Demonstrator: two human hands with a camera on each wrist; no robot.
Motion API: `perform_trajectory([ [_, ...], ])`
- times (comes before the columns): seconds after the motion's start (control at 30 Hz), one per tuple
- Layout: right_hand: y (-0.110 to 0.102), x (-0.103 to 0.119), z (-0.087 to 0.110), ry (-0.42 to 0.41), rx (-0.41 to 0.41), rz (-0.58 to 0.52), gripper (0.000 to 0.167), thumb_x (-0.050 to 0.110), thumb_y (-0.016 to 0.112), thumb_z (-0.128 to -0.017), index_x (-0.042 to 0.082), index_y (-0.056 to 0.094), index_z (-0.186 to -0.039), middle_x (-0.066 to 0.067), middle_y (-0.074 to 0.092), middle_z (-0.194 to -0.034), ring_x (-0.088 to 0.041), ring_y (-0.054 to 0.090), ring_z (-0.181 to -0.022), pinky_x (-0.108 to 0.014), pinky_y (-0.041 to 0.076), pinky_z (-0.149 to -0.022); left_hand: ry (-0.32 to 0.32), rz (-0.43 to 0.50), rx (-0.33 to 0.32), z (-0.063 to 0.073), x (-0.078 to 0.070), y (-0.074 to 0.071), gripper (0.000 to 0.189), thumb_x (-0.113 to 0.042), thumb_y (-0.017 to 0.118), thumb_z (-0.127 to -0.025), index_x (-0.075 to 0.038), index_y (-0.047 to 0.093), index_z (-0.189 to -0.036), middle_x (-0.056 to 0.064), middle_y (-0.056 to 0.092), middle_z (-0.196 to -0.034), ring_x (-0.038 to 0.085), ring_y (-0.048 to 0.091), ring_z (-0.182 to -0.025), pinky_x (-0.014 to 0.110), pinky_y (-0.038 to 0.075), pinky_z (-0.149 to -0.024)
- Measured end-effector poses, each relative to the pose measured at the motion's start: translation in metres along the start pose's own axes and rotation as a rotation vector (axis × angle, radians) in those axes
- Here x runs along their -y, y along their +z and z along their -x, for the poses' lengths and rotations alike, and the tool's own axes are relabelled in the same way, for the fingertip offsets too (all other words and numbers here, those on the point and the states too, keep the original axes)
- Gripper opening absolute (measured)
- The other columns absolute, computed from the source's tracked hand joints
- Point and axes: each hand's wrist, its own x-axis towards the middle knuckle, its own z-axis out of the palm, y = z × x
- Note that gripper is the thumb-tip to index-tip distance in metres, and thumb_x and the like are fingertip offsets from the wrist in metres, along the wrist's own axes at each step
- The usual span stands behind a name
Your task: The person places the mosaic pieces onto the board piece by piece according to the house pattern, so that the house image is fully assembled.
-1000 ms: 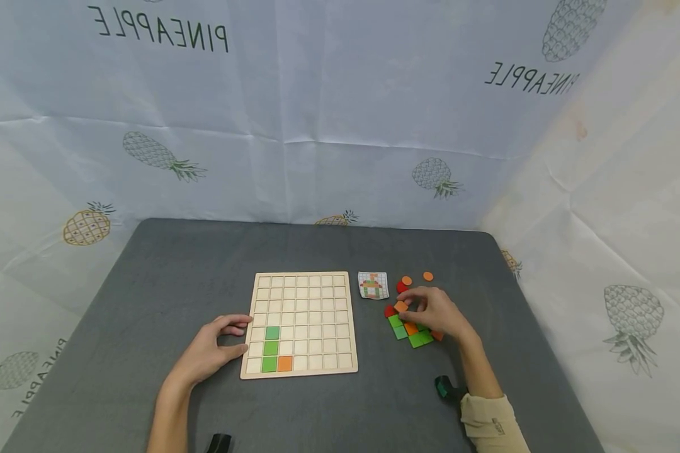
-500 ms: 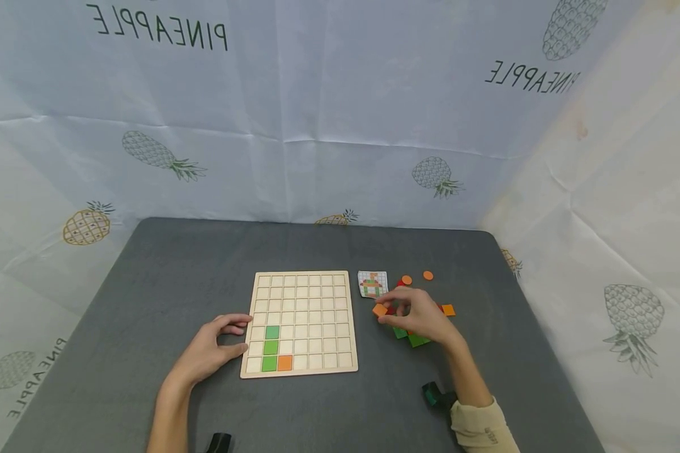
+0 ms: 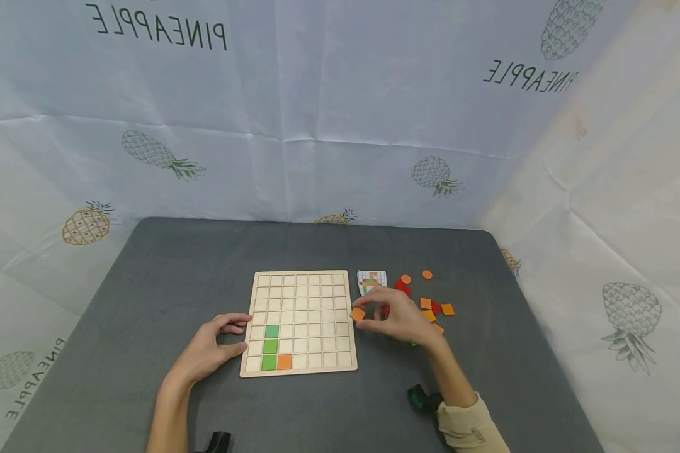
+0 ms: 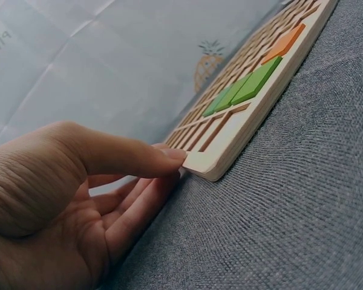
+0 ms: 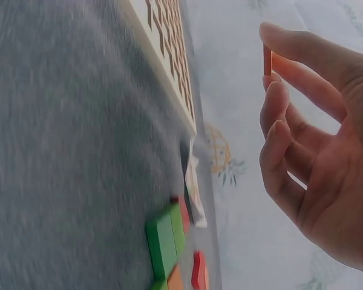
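Right now the whole matter sits between the right hand (image 3: 393, 313) and the gridded board (image 3: 315, 331) to its left. That hand pinches one orange tile (image 3: 357, 314) narrowly between thumb and forefinger, the other fingers bent loosely behind. The tile is off the surface (image 3: 317, 409), at the board's right-hand border in the head view; the right wrist view sees it edge-on as a thin strip, with no contact with the board visible. Being square, it offers no long axis, but from above its sides are turned at an angle to the grid lines, a slant that seems likely to matter for fitting a cell. The right hand is clearly nearer to it; the left hand (image 3: 212, 343), across the board, has thumb and forefinger spread well apart, their tips touching the left edge, gripping no tile. Just rightward of that left hand, three green tiles (image 3: 270, 346) stand in a column, with another orange tile (image 3: 284, 362) right of the lowest one. Just beyond the right hand's fingers lies a small patterned card (image 3: 371, 280), partly covered. Loose red pieces (image 3: 402, 287) and two orange discs (image 3: 427, 275) lie beyond the same hand; spare orange tiles (image 3: 447, 309) sit to its right.
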Motion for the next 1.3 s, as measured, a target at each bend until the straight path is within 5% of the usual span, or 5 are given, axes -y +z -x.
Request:
perform_trajectory([
  [0.23, 0.015, 0.011, -0.009, -0.073, 0.047, 0.012, 0.033, 0.021, 0.089, -0.092, 0.013, 0.08, -0.123, -0.003, 0.077, -0.109, 0.002, 0.06, -0.067, -0.022, 0.051, -0.061, -0.003, -0.006, 0.003, -0.001, 0.0, 0.001, 0.056, -0.008, 0.084, -0.091, -0.008, 0.066, -0.144, 0.012, 0.067, -0.142, 0.023, 0.064, -0.119, 0.026, 0.053, -0.094],
  [0.47, 0.033, 0.025, -0.021, -0.12, 0.105, 0.016, 0.034, 0.023, 0.089, -0.092, 0.012, 0.08, -0.123, 0.0, 0.079, -0.112, 0.005, 0.06, -0.069, -0.02, 0.052, -0.065, -0.009, -0.006, 0.003, -0.001, 0.0, 0.001, 0.056, -0.007, 0.085, -0.091, -0.008, 0.066, -0.144, 0.012, 0.066, -0.142, 0.024, 0.064, -0.12, 0.026, 0.053, -0.094],
  [0.9, 0.071, 0.039, -0.032, -0.102, 0.245, 0.073, 0.031, 0.026, 0.087, -0.094, 0.019, 0.082, -0.123, 0.005, 0.077, -0.111, 0.009, 0.058, -0.071, -0.014, 0.049, -0.065, -0.006, -0.012, 0.004, -0.001, -0.001, 0.0, 0.057, -0.008, 0.085, -0.091, -0.007, 0.066, -0.145, 0.012, 0.067, -0.142, 0.024, 0.064, -0.12, 0.026, 0.053, -0.094],
  [1.3, 0.1, 0.045, -0.035, -0.089, 0.347, 0.246, 0.028, 0.029, 0.086, -0.094, 0.031, 0.082, -0.123, 0.013, 0.075, -0.108, 0.007, 0.052, -0.072, -0.012, 0.041, -0.065, -0.014, -0.011, 0.002, -0.001, -0.001, 0.001, 0.057, -0.008, 0.085, -0.091, -0.007, 0.066, -0.145, 0.012, 0.066, -0.143, 0.024, 0.065, -0.121, 0.026, 0.053, -0.094],
])
